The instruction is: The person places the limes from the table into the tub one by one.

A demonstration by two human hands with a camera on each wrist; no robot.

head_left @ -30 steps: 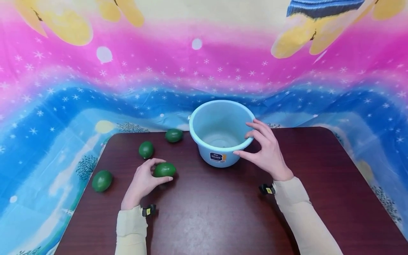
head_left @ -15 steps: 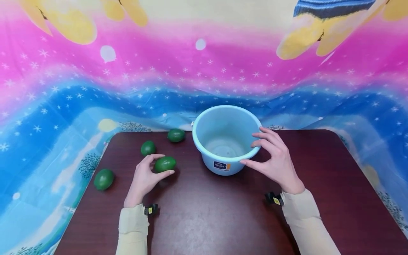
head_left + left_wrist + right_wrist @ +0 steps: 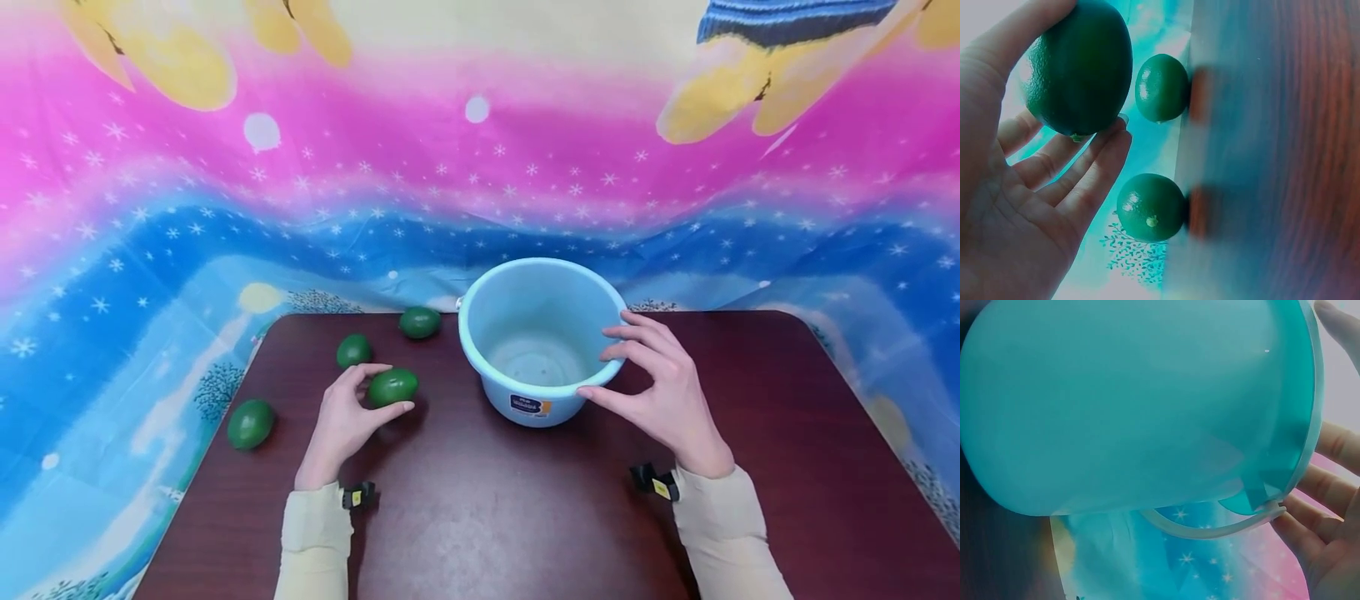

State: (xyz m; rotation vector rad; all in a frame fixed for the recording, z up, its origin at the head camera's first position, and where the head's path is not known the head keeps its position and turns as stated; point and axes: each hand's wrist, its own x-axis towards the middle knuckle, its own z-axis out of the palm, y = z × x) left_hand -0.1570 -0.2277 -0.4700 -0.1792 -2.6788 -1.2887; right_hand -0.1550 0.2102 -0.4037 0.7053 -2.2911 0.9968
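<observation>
A person's left hand pinches a green fruit between thumb and fingers, left of a blue bucket. The right hand, thumb and fingers parted, grips the bucket's right rim, while three other fruits lie on the worktop, left of the bucket.

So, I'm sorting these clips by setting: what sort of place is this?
Probably an indoor spot set up for recording, though the wider room isn't visible: a bright printed cloth hangs behind the table, and small black devices sit at the ends of both sleeves.
</observation>
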